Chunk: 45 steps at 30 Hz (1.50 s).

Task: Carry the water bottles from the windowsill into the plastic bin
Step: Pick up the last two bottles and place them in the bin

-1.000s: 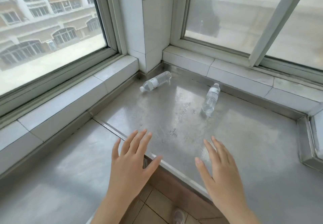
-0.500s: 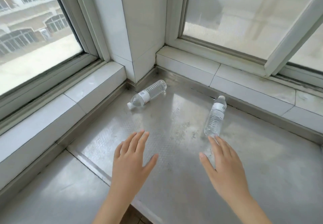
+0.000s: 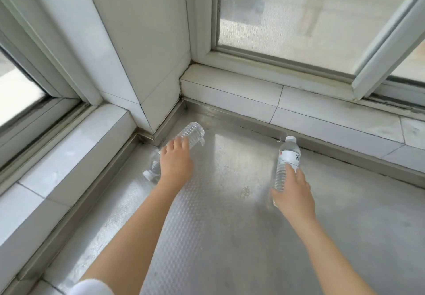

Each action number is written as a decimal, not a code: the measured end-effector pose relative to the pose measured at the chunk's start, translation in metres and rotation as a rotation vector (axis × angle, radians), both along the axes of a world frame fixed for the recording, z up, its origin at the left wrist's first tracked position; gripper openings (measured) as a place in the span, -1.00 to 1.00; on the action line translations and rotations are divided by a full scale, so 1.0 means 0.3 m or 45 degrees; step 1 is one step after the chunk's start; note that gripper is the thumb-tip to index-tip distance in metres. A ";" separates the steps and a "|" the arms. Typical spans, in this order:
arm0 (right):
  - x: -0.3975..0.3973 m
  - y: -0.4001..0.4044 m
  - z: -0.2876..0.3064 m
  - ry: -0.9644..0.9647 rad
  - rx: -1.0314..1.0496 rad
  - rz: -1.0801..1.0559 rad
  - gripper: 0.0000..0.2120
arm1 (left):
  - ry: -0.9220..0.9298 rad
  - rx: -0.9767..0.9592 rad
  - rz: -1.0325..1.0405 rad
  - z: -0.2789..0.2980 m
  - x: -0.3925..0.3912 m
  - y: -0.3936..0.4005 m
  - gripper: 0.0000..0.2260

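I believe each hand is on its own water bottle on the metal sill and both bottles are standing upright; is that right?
Not quite: the head view shows both bottles lying on their sides on the metal sill. The left hand is on the left bottle and the right hand on the right bottle, as you said.

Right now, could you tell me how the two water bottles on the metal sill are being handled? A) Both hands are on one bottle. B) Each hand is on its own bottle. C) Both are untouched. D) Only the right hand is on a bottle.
B: the left hand covers the bottle by the corner, and the right hand wraps the bottle near the window ledge.
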State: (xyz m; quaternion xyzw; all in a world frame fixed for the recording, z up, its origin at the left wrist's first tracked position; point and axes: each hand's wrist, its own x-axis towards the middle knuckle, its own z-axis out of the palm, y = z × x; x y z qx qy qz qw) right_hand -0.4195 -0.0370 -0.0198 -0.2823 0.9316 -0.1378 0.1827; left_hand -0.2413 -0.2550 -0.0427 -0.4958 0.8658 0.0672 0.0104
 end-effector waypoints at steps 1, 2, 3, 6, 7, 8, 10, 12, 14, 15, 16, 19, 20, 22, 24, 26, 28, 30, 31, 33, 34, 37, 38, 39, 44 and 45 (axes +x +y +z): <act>-0.020 -0.021 -0.018 -0.021 0.004 -0.038 -0.35 | -0.045 -0.020 0.025 -0.019 -0.017 -0.043 -0.43; -0.039 -0.038 -0.034 -0.029 0.021 -0.066 -0.35 | -0.092 -0.030 0.052 -0.034 -0.031 -0.080 -0.43; -0.059 -0.054 -0.049 -0.028 0.042 -0.090 -0.34 | -0.136 -0.021 0.078 -0.045 -0.045 -0.111 -0.42; -0.104 -0.085 -0.079 -0.054 0.067 -0.151 -0.27 | -0.198 0.080 0.101 -0.058 -0.068 -0.171 -0.41; -0.112 -0.092 -0.081 -0.080 0.050 -0.175 -0.24 | -0.194 0.108 0.068 -0.059 -0.067 -0.180 -0.44; -0.119 -0.098 -0.076 -0.113 0.031 -0.201 -0.23 | -0.167 0.125 -0.003 -0.057 -0.059 -0.184 -0.45; -0.130 -0.102 -0.068 -0.181 -0.022 -0.238 -0.21 | -0.089 0.200 -0.268 -0.038 -0.028 -0.168 -0.41; -0.129 -0.090 -0.059 -0.299 -0.103 -0.284 -0.16 | -0.008 0.344 -0.575 -0.012 0.015 -0.124 -0.39; -0.116 -0.062 -0.073 -0.465 -0.220 -0.318 -0.07 | 0.082 0.390 -0.793 -0.023 0.064 -0.068 -0.39; -0.100 -0.048 -0.079 -0.549 -0.277 -0.331 -0.05 | 0.141 0.342 -0.866 -0.045 0.089 -0.044 -0.37; -0.082 -0.037 -0.085 -0.619 -0.316 -0.347 -0.06 | 0.192 0.290 -0.900 -0.074 0.114 -0.023 -0.34; -0.031 -0.038 -0.088 -0.683 -0.338 -0.367 -0.13 | 0.442 0.277 -0.648 -0.129 0.167 0.055 -0.42; -0.021 -0.046 -0.092 -0.657 -0.321 -0.361 -0.14 | 0.613 0.279 -0.477 -0.138 0.169 0.093 -0.44; -0.008 -0.067 -0.095 -0.594 -0.268 -0.343 -0.20 | 0.947 0.401 -0.003 -0.132 0.159 0.175 -0.48; 0.005 -0.087 -0.088 -0.515 -0.218 -0.312 -0.25 | 1.092 0.637 0.452 -0.100 0.136 0.224 -0.56; 0.014 -0.098 -0.084 -0.437 -0.196 -0.266 -0.25 | 0.973 0.743 0.688 -0.073 0.105 0.232 -0.36; 0.023 -0.110 -0.078 -0.386 -0.176 -0.235 -0.24 | 0.844 0.668 0.694 -0.063 0.081 0.223 -0.18; 0.030 -0.117 -0.073 -0.359 -0.167 -0.230 -0.24 | 0.830 0.667 0.717 -0.043 0.059 0.208 -0.14; 0.027 -0.117 -0.070 -0.357 -0.172 -0.239 -0.26 | 0.820 0.693 0.732 -0.033 0.051 0.198 -0.15; 0.016 -0.111 -0.066 -0.407 -0.221 -0.291 -0.34 | 0.837 0.758 0.752 -0.015 0.050 0.185 -0.19; 0.008 -0.105 -0.067 -0.456 -0.250 -0.320 -0.35 | 0.887 0.814 0.760 -0.009 0.055 0.184 -0.21; -0.005 -0.078 -0.071 -0.588 -0.330 -0.366 -0.23 | 1.092 1.029 0.810 0.004 0.073 0.199 -0.15; -0.003 -0.068 -0.072 -0.617 -0.357 -0.377 -0.19 | 1.139 1.082 0.801 0.010 0.072 0.208 -0.14; -0.001 -0.058 -0.072 -0.652 -0.390 -0.396 -0.16 | 1.186 1.127 0.783 0.018 0.068 0.220 -0.14; 0.026 -0.006 0.007 -0.807 -0.599 -0.512 -0.19 | 1.331 1.290 0.634 0.087 0.037 0.277 -0.20; 0.033 0.008 0.034 -0.826 -0.640 -0.526 -0.20 | 1.344 1.325 0.611 0.101 0.033 0.286 -0.19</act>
